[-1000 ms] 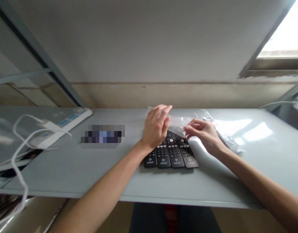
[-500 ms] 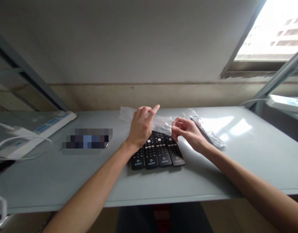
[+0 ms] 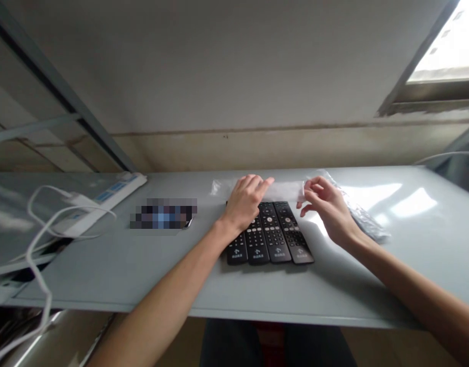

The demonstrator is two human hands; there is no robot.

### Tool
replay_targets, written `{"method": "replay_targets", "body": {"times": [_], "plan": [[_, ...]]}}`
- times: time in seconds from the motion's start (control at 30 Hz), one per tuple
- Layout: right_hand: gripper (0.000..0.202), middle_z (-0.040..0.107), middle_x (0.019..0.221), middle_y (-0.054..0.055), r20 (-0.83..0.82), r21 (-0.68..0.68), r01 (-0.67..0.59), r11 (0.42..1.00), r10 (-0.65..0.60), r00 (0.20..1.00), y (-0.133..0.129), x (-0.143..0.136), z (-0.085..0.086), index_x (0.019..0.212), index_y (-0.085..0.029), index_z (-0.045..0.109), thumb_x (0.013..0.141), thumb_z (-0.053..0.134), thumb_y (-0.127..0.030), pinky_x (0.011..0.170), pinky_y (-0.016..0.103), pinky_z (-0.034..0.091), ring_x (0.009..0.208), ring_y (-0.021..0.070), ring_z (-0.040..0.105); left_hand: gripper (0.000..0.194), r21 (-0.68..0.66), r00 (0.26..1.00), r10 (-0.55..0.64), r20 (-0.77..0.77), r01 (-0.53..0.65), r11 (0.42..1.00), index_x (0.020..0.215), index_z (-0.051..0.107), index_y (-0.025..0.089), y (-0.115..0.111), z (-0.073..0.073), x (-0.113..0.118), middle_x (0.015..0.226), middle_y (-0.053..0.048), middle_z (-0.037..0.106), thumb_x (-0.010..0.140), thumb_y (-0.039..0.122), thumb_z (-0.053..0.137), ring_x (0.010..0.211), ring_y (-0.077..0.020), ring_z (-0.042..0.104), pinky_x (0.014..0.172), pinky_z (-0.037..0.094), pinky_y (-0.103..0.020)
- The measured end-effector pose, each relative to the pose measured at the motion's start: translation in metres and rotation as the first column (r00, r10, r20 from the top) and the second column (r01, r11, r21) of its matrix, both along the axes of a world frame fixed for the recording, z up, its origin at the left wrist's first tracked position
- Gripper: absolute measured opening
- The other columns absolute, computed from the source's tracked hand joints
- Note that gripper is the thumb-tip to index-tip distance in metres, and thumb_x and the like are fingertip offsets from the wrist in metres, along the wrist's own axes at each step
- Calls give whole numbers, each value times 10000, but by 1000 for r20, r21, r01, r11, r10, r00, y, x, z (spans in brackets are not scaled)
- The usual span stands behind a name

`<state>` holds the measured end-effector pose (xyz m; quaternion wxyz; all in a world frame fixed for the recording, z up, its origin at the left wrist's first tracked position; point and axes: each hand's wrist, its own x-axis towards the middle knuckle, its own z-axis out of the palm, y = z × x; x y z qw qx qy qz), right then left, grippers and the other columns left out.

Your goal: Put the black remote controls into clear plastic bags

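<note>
Side by side on the table lie several black remote controls (image 3: 279, 234), buttons up. Beyond their far ends a clear plastic bag (image 3: 284, 190) stretches from left to right. My left hand (image 3: 245, 204) is closed over the bag's middle, above the leftmost remotes; its thumb is hidden and its index finger points out to the right. My right hand (image 3: 328, 204) pinches the bag's right end between thumb and fingertips, its other fingers curled. Right of that hand lies another remote in a clear plastic sleeve (image 3: 366, 219), partly covered by the hand.
A phone-like object (image 3: 163, 214), blurred out, lies on the grey table (image 3: 150, 275) to the left. Farther left are a white power strip (image 3: 115, 191) and a looping white cable (image 3: 37, 270). A wall (image 3: 238, 148) closes off the back; metal frame bars rise at the left.
My view has turned a little left, so things appear farther right. My right hand has moved right, away from the rightmost remote, drawing the bag's end straighter. My left hand stays over the bag.
</note>
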<state>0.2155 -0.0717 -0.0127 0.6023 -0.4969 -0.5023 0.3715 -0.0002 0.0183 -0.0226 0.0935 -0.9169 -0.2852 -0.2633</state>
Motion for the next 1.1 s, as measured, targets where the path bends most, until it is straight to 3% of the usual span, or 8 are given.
{"method": "replay_targets", "body": {"times": [0.17,0.3,0.43,0.63,0.77,0.87,0.97,1.1], "plan": [[347,599,847,19,219,126,18,992,-46,975,0,0,-9,828,-251,581,882,833,-482,539,304,553,738,171,623,462,-45,999,13,-51,-15,999,1454,584,156,-3,-3,3,1158,-112,654,1004,104,490,1102,-271,586,989,520,-405],[246,630,975,62,476,296,22,955,-167,863,-2,1,-14,827,-262,716,916,818,-466,690,383,583,882,223,629,377,-44,999,-8,-49,5,999,1427,596,172,-4,-3,5,1181,-109,661,1067,221,496,1134,-266,582,1023,498,-409],[52,654,952,54,559,441,-21,897,-256,789,-2,0,-13,914,-286,785,955,762,-309,763,426,567,874,231,653,347,-39,999,-5,-43,3,999,1376,622,164,-3,-3,4,1171,-106,669,1053,170,495,1150,-264,583,1024,500,-409],[429,689,1004,64,592,511,-65,857,-296,750,-8,-1,-3,995,-326,840,936,524,-43,774,417,575,915,227,684,445,-28,1000,26,7,-25,999,1363,624,151,-3,-1,2,1184,-107,674,984,9,438,1153,-269,581,1027,510,-416],[440,683,967,68,629,575,-117,810,-345,697,-12,-1,1,992,-352,855,906,561,-35,815,467,585,909,247,675,534,-26,1000,23,-10,-23,999,1344,615,158,-3,-1,1,1173,-101,678,887,-68,453,1165,-272,585,1026,516,-422],[450,736,1062,70,667,557,-198,807,-293,685,-14,-1,1,1060,-364,851,922,572,-39,856,492,598,972,263,694,560,-27,999,31,-6,-31,999,1322,613,161,-3,-1,-1,1177,-102,680,838,-86,478,1177,-278,588,1022,521,-424],[510,786,1136,53,692,504,-315,804,-157,704,-14,0,-1,1179,-376,831,956,535,-25,901,498,616,1048,269,729,607,-29,999,34,-6,-34,999,1328,600,165,-2,-1,-2,1195,-99,680,794,-104,501,1187,-282,588,1022,523,-425],[565,817,1207,28,703,444,-388,807,-46,710,-11,2,-8,1285,-365,802,974,495,-8,1018,503,617,1182,264,745,598,-54,999,-18,-41,16,998,1331,598,175,-3,1,-1,1219,-94,682,817,-111,490,1194,-266,592,1021,524,-406]]}}
